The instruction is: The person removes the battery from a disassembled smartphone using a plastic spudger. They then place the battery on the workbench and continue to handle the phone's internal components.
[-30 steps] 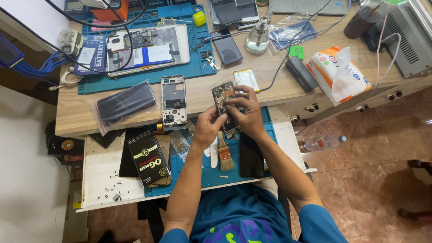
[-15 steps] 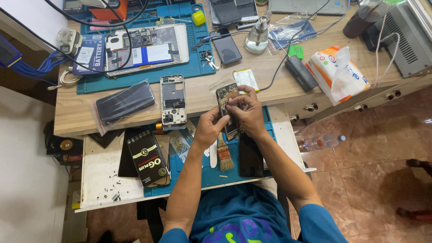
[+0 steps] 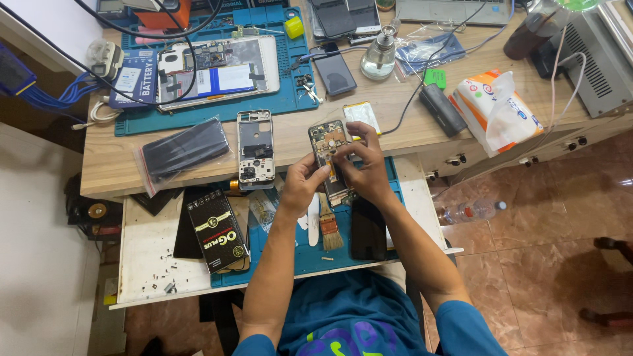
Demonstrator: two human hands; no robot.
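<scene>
The left hand (image 3: 302, 182) grips the opened phone (image 3: 328, 158) by its edge while the right hand (image 3: 361, 170) fingertips pinch a small part inside; steadying beats force

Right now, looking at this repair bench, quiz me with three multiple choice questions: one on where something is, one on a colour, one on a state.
1. Where does the brush lie?
A. on the mat of the pull-out shelf, below the hands
B. on the laptop
C. on the floor

2. What colour is the mat under the opened tablet?
A. red
B. teal
C. white

3. How is the opened phone held?
A. lying untouched on the desk
B. left hand alone
C. both hands, with the right hand over its middle

Answers: 1 A, the brush lies on the shelf mat beside a dark phone. 2 B, the mat is teal. 3 C, both hands grip it.
</scene>
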